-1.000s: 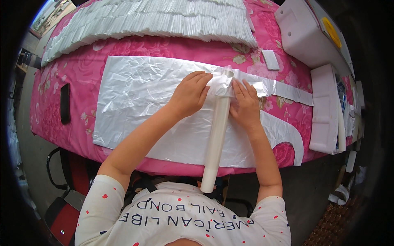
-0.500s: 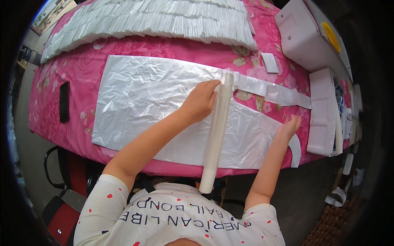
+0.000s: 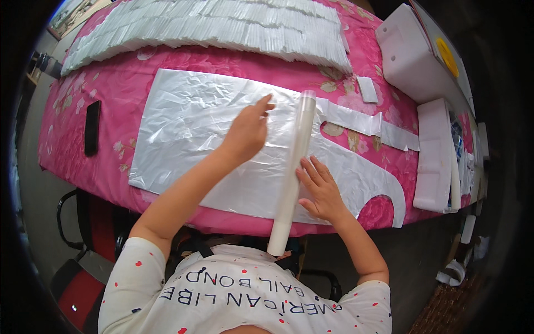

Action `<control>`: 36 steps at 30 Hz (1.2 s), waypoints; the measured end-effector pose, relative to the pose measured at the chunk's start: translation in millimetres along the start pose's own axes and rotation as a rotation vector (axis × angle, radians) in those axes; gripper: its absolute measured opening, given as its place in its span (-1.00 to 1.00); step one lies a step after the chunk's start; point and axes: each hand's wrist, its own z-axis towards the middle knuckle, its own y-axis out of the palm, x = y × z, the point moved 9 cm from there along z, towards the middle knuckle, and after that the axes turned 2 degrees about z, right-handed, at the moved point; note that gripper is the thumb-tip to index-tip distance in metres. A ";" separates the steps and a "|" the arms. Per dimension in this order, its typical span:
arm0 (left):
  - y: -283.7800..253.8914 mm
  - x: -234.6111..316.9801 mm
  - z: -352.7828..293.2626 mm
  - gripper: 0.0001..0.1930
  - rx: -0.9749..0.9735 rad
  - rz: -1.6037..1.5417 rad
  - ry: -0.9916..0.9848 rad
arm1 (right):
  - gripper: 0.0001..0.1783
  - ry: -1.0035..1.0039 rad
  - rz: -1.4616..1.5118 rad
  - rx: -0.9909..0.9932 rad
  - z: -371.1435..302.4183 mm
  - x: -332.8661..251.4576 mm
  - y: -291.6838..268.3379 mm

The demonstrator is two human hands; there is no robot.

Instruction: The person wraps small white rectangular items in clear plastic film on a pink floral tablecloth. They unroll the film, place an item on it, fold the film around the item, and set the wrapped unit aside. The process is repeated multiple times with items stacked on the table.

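A thin white plastic apron (image 3: 194,122) lies spread flat on the table, its wide end to the left and its narrower straps to the right. Across it rests a long, pale tube (image 3: 300,145), its near end jutting past the table edge toward my chest. Left of the tube, my left hand (image 3: 248,131) hovers over the plastic, fingers loosely bent, holding nothing. My right hand (image 3: 322,192) is open, its fingers spread and touching the tube's right side over the apron.
Rows of folded white plastic (image 3: 222,33) line the table's far side. A black phone (image 3: 92,128) lies on the pink floral cloth (image 3: 61,133) at left. White foam boxes (image 3: 434,156) stand at right, near a small white folded piece (image 3: 367,89). Red-and-black chairs (image 3: 83,289) are lower left.
My right hand has moved left from the apron's right-hand strap to the tube. My left hand has come off the tube and shifted left. The near strap now lies flatter in a curve.
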 end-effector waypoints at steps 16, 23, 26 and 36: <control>-197.2 -73.8 -234.6 -0.55 0.348 -0.034 -0.421 | -0.45 -0.310 0.072 0.076 167.1 -123.7 59.1; -191.6 -53.2 -246.3 -0.34 0.211 0.327 -0.412 | -0.39 -0.460 -0.024 -0.041 256.4 -185.1 129.3; -184.9 -42.7 -233.8 -0.09 0.166 0.724 -0.393 | -0.38 -0.269 -0.029 0.109 294.5 -205.9 141.0; -144.2 -68.4 -250.6 -0.44 0.149 -1.055 -0.787 | -0.25 0.456 1.745 0.156 281.7 -152.6 159.3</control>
